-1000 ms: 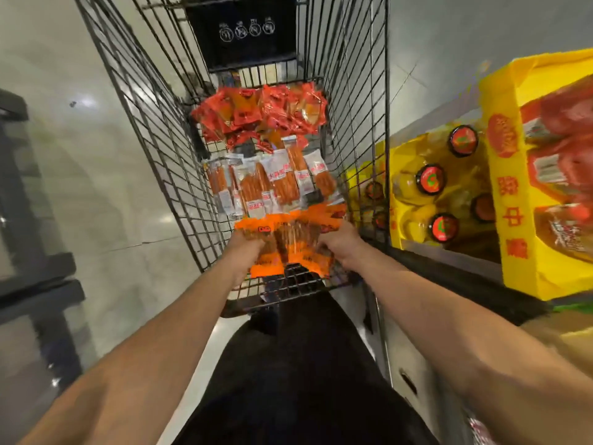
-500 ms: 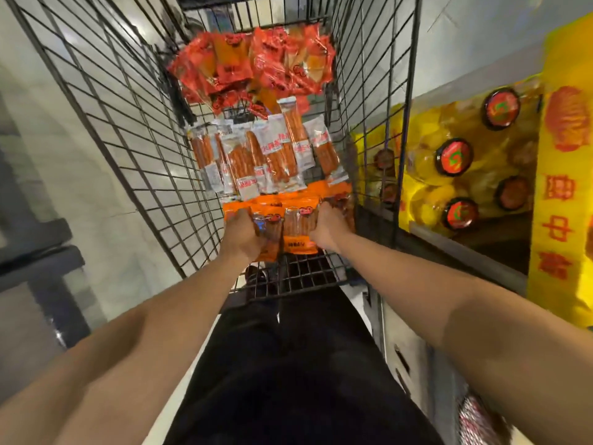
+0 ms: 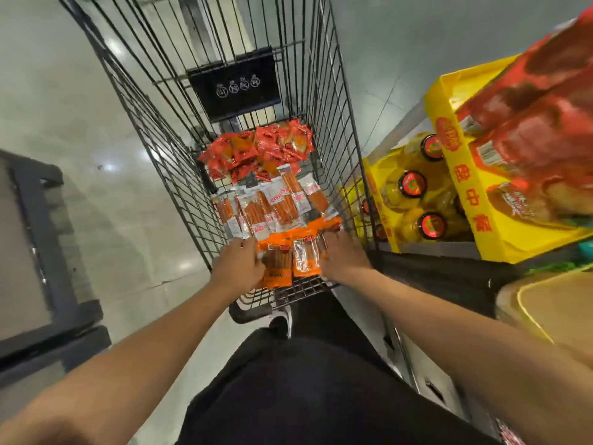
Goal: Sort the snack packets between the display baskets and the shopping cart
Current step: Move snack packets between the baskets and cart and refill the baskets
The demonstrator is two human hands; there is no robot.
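A black wire shopping cart (image 3: 150,136) stands in front of me with snack packets on its floor. Red packets (image 3: 256,149) lie at the far end, and clear-and-white sausage-stick packets (image 3: 272,207) lie in the middle. A row of orange packets (image 3: 295,252) lies nearest me. My left hand (image 3: 239,264) grips the left end of the orange row. On the right end, my right hand (image 3: 345,261) holds the row, its fingers hidden under the packets.
A yellow display box (image 3: 455,175) with red-wrapped packs and bottles with black-and-red caps (image 3: 412,184) stands right of the cart. A dark shelf frame (image 3: 48,252) is on the left. A tan box (image 3: 552,303) sits at the right edge. Pale floor tiles surround the cart.
My view has pulled back and up from the cart. Both hands stay on the orange packets at the near end of the cart floor.
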